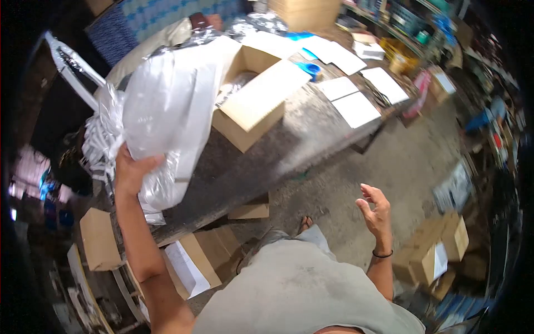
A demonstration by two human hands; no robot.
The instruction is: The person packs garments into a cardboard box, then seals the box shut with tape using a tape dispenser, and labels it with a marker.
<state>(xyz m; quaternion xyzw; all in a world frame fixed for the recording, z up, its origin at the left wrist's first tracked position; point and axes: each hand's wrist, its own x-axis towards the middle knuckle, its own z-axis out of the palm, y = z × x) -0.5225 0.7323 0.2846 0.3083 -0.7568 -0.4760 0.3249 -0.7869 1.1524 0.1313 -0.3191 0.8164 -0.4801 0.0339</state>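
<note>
Plastic bag bulging over the counter
Left hand fingers clamp it, right hand fingers apart; one-handed, it might slip.

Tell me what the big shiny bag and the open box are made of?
The bag looks like thin see-through plastic: glossy, crinkled, glinting. The box looks like brown cardboard: matte, with stiff flat flaps.

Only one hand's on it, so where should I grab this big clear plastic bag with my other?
Probably cup the big clear plastic bag on its bulging right side, from the right, with the open right hand; the left hand props only its lower end.
</note>
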